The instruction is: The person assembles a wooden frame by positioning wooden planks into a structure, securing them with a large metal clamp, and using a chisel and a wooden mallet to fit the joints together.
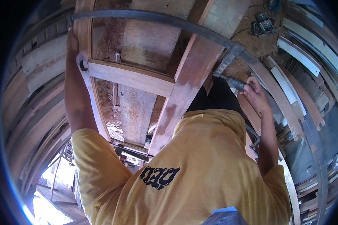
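Note:
A long dark metal bar clamp [150, 17] spans a wooden frame [131, 77] with crossrails and open panels. At the clamp's far left end, my left hand [72, 40] is closed at the end jaw against the frame's outer edge; most of its fingers are hidden. My right hand [254, 92] wraps its fingers round the clamp's screw handle [235, 83], just right of my body. The sliding jaw [228, 60] sits near the frame's right stile [193, 67]. Another clamp [129, 153] lies across the frame's near end.
Stacked boards [41, 97] line the left side. On the right lie more planks [289, 88] and a circular saw blade [337, 160]. A power tool [263, 25] rests on the sawdust-covered floor [248, 41] at the far right. Wide boards lie beneath the frame's openings.

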Available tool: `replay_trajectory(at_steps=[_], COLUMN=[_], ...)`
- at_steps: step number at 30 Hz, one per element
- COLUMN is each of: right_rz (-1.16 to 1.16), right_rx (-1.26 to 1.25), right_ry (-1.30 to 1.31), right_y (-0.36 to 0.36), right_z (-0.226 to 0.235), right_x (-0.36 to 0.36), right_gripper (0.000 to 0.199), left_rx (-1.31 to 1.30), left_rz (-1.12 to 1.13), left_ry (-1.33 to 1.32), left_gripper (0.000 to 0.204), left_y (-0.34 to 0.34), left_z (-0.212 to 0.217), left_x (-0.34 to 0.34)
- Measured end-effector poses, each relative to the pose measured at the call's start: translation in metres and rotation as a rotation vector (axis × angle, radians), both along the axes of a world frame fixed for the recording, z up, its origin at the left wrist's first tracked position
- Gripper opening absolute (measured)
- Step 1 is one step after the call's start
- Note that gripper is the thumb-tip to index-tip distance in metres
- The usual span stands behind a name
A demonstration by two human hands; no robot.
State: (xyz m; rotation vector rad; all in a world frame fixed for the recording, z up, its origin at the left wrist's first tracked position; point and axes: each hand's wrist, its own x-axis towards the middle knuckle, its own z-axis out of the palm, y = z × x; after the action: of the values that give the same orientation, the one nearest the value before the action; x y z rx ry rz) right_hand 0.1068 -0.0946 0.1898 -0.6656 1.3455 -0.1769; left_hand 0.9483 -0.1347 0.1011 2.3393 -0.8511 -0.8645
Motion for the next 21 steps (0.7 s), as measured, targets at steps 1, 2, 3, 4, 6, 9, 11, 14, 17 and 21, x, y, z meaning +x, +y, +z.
replay_trajectory(at_steps=[1, 2, 3, 4, 6, 9, 11, 14, 17, 21], right_rz=[-0.076, -0.128, -0.167, -0.192, 0.065, -0.095, -0.025, -0.274, -0.076, -0.215], right_rx=[-0.085, -0.028, -0.001, 0.031, 0.405, -0.017, -0.136, 0.238, 0.145, 0.039], right_ry=[0.01, -0.007, -0.007, -0.027, -0.241, -0.11, -0.066, -0.335, -0.174, -0.286], right_y=[0.003, 0.004, 0.005, 0.004, 0.004, 0.021, 0.02, -0.007, 0.007, 0.02], right_z=[0.006, 0.017, 0.013, 0.008, -0.025, -0.008, 0.005, 0.028, -0.013, -0.004], right_x=[0.004, 0.006, -0.006, -0.016, -0.059, -0.025, -0.026, -0.009, -0.033, -0.017], right_gripper=[0.046, 0.037, 0.033, 0.029, 0.029, 0.041, 0.047, 0.039, 0.044, 0.04], left_rx=[-0.001, 0.007, 0.018, 0.02, -0.024, 0.006, -0.02, -0.004, 0.005, 0.022], left_rz=[-0.015, 0.008, 0.03, 0.021, 0.034, 0.079, 0.099, 0.106, 0.1, 0.09], left_ry=[0.014, 0.05, 0.086, 0.085, 0.184, 0.243, 0.264, 0.252, 0.234, 0.22], left_gripper=[0.077, 0.077, 0.078, 0.078, 0.071, 0.072, 0.073, 0.073, 0.073, 0.074], left_y=[-0.009, -0.019, -0.028, -0.025, -0.026, -0.029, -0.032, -0.021, -0.028, -0.025], left_z=[-0.006, -0.01, -0.012, -0.004, 0.008, 0.014, 0.032, 0.031, 0.02, 0.024], left_x=[-0.009, -0.023, -0.037, -0.037, -0.033, -0.06, -0.092, -0.054, -0.045, -0.033])
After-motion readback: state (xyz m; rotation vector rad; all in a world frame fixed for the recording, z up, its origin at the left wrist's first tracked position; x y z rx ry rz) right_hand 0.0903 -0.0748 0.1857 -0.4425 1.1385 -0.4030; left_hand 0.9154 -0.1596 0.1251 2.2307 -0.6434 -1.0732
